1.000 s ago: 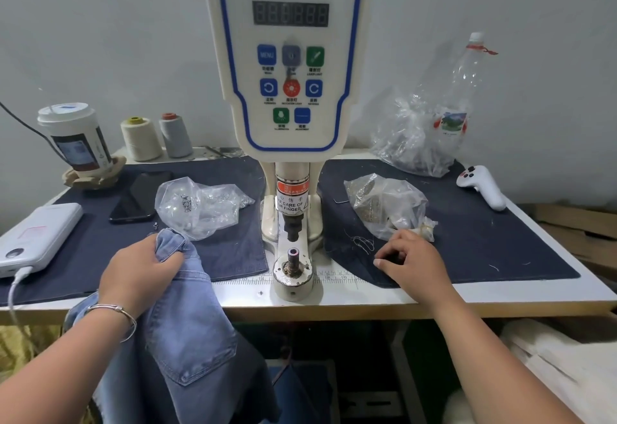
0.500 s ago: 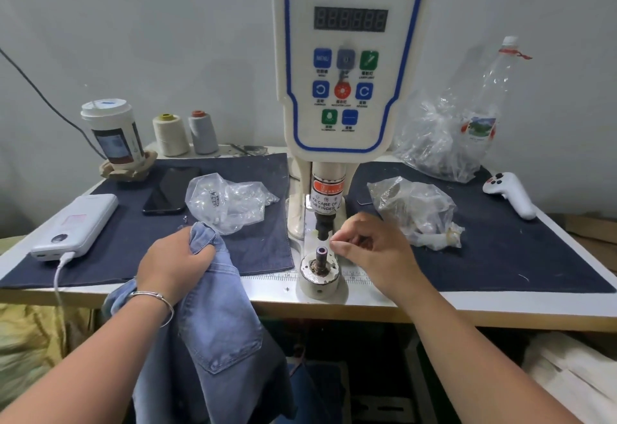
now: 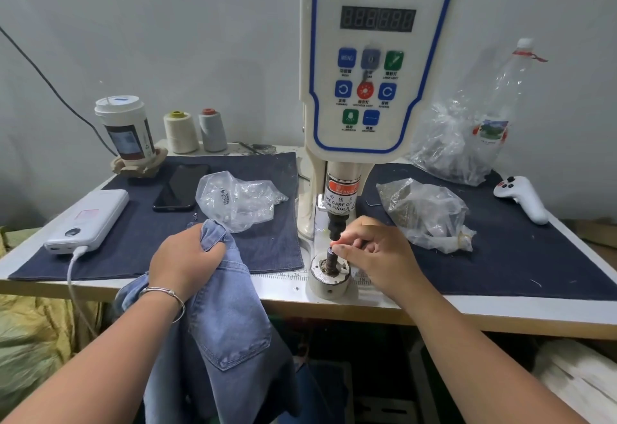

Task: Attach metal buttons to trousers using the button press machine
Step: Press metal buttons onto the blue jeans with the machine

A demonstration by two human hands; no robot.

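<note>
The white servo button machine point(image 3: 377, 66) stands at the table's middle, its black punch point(image 3: 336, 225) above a round metal base point(image 3: 329, 278) with a dark post. My right hand point(image 3: 374, 251) pinches a small part at the top of that post; the part itself is too small to make out. My left hand point(image 3: 187, 258) grips a bunched edge of the light blue denim trousers point(image 3: 230, 330), which hang over the table's front edge. A clear bag of metal parts point(image 3: 424, 213) lies right of the machine, and another clear bag point(image 3: 237, 200) lies left of it.
Dark denim mats point(image 3: 140, 240) cover the table on both sides. On the left are a white power bank point(image 3: 88, 220) with a cable, a black phone point(image 3: 180, 186), a cup point(image 3: 125, 129) and two thread cones point(image 3: 195, 131). A white controller point(image 3: 522, 198) and a plastic bottle point(image 3: 497, 106) stand at the right.
My right hand has moved left from the mat near the right-hand bag to the post under the punch. My left hand keeps its grip on the trousers.
</note>
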